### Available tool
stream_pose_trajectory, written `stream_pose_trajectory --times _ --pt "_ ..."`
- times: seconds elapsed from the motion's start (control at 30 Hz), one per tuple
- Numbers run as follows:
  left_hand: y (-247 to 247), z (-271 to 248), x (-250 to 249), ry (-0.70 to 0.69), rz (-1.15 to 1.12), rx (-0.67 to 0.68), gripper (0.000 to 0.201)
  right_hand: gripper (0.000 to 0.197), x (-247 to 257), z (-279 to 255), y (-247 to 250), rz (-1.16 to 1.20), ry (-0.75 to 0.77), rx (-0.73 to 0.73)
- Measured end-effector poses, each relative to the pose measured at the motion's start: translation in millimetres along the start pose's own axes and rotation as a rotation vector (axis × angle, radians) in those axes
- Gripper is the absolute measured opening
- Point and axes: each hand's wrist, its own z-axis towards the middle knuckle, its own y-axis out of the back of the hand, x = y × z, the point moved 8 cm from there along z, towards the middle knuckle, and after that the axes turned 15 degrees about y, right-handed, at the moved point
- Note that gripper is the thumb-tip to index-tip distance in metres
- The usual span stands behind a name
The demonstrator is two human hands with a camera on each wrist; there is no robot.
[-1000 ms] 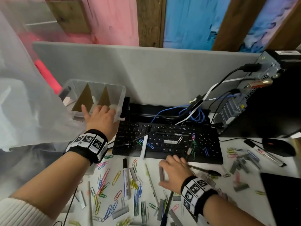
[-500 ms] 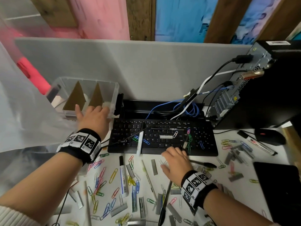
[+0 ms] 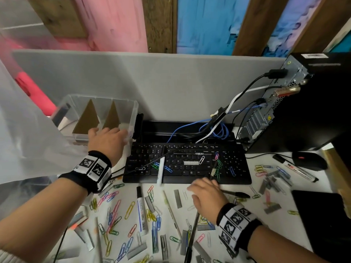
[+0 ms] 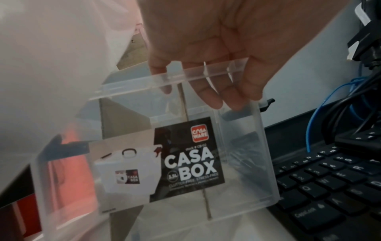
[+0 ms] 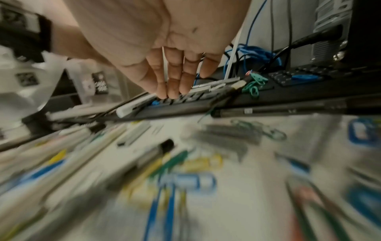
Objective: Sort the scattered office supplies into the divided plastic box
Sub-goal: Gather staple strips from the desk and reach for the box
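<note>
The clear divided plastic box stands at the back left with two brown cardboard dividers upright in it. My left hand grips its near rim; in the left wrist view the fingers curl over the rim of the box. My right hand hovers palm down by the front edge of the keyboard, with straight fingers that hold nothing. Coloured paper clips, grey staple strips, a marker and a black pen lie scattered on the white desk.
A white pen and several clips lie on the keyboard. Behind it runs a tangle of cables to a computer tower. A mouse and a black pad sit at the right. A translucent plastic sheet stands at the left.
My left hand has stayed on the box rim. My right hand has shifted slightly right, away from a grey staple strip that now lies beside it.
</note>
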Motion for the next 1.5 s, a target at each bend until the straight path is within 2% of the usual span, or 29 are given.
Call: stream_pose_trajectory --times 0.17,0.33,0.57,0.77,0.9,0.97,1.03,1.17,1.33,1.4,1.5 --pt "2 -2 2 0.039 0.032 -0.012 0.017 0.043 -34 29 34 -0.033 -0.17 -0.079" --pt "0 -1 4 0.028 0.042 0.001 0.02 0.056 -67 49 37 -0.082 -0.28 -0.016" --pt "-1 -1 4 -0.016 0.105 -0.016 0.032 0.059 -77 50 23 -0.094 -0.291 0.059" --pt "1 -2 2 -0.042 0.125 -0.029 0.032 0.058 -75 39 22 -0.066 -0.263 0.025" --pt "8 -10 -5 -0.098 0.096 -0.052 0.035 0.051 -73 35 25 -0.061 -0.256 -0.02" --pt "13 -20 -13 -0.184 0.085 -0.115 0.035 0.047 -70 33 29 -0.038 -0.252 -0.049" --pt "27 -33 -24 -0.285 0.059 -0.262 0.038 0.044 -66 32 35 0.002 -0.243 -0.094" --pt "60 -59 -46 -0.392 -0.001 -0.473 0.047 0.035 -53 30 62 0.203 -0.188 -0.323" --pt "88 -91 -83 -0.504 -0.11 -0.568 0.041 0.02 -43 19 121 0.525 -0.203 -0.64" --pt "90 -100 -98 -0.528 -0.131 -0.574 0.042 0.021 -39 18 136 0.789 -0.227 -0.682" --pt "93 -113 -121 -0.557 -0.183 -0.565 0.044 0.027 -33 16 143 1.152 -0.277 -0.638"
